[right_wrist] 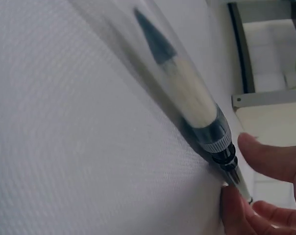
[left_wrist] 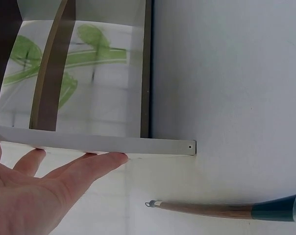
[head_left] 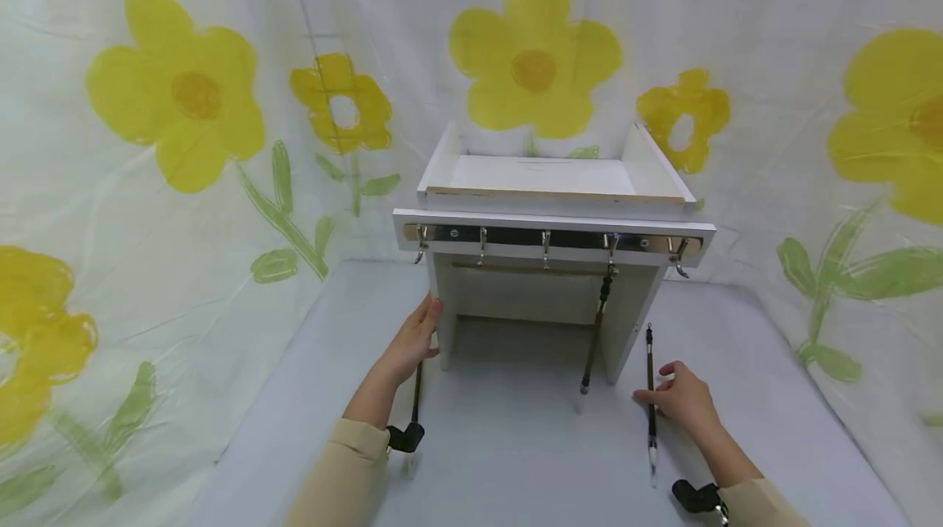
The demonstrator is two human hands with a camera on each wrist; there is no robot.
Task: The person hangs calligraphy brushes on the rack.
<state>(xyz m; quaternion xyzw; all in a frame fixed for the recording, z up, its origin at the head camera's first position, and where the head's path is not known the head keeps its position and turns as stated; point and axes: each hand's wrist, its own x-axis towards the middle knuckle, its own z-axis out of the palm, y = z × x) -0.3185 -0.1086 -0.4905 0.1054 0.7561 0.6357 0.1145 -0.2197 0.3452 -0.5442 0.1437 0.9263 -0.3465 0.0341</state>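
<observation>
A small white shelf (head_left: 552, 226) stands at the back of the table, with a metal hook rail (head_left: 516, 235) across its front. My left hand (head_left: 408, 343) rests with extended fingers against the shelf's left side panel, as the left wrist view shows with the panel (left_wrist: 89, 141). On the right lies a dark-handled writing brush (head_left: 651, 429), its bristle tip inside a clear cap (right_wrist: 192, 93). Around its handle is my right hand (head_left: 685, 400), thumb and fingers on opposite sides, the thumb apart from it. Another brush (head_left: 595, 331) hangs from a hook.
A third brush (left_wrist: 211, 208) lies on the table left of the shelf, partly under my left forearm in the head view. Behind the white table (head_left: 516, 445) hangs a curtain (head_left: 412, 208) printed with yellow flowers.
</observation>
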